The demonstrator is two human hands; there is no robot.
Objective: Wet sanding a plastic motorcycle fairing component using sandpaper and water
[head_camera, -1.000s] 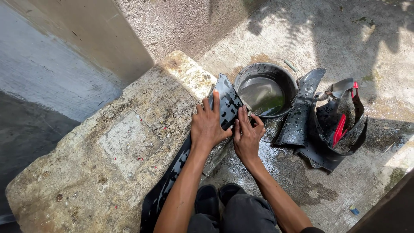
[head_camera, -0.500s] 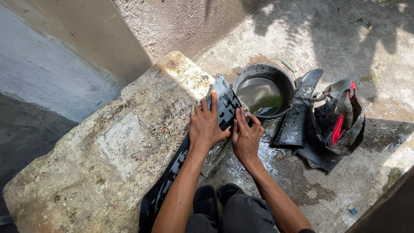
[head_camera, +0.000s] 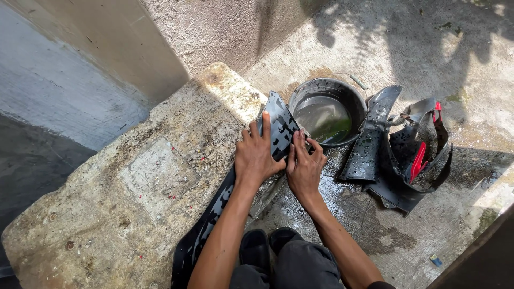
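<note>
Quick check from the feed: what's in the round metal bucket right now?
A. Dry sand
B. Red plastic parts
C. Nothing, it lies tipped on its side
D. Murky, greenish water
D: the bucket stands upright on the wet concrete and holds murky greenish water, just beyond the black panel under both hands.

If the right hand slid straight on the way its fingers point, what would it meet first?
Probably the round dark metal bucket of water: right hand, flat on the long wet black plastic panel, points towards its near rim; depth unclear.

Bare forearms, dark grey trousers point(head_camera: 300, 267), black shoes point(head_camera: 254, 247).
</note>
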